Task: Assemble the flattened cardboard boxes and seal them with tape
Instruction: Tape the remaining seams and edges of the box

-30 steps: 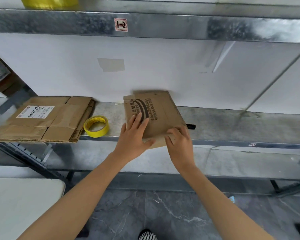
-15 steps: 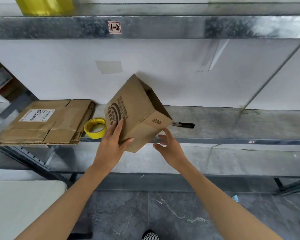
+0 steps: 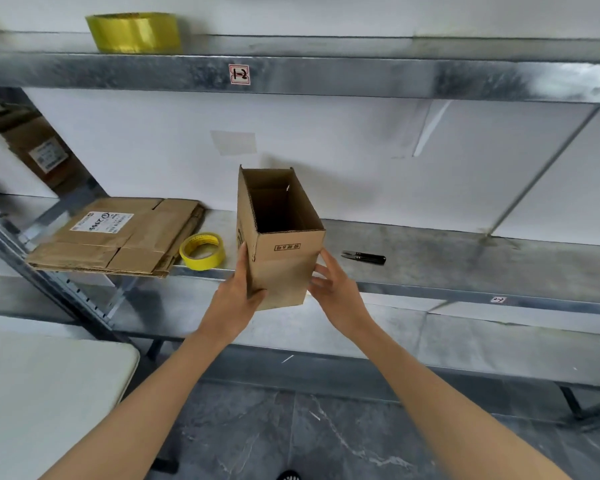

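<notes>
One brown cardboard box (image 3: 284, 271), open-topped, printed stamp (image 3: 287, 247) on front.

Brown box (image 3: 284, 268), yellow tape roll (image 3: 202, 251), black snips (image 3: 364, 257), grey shelf (image 3: 465, 261).

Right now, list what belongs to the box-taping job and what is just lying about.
For the job: opened box, stack of flattened boxes, small yellow tape roll, black snips.
Lying about: large yellow roll on the top shelf, white table, labelled cartons at far left.
</notes>
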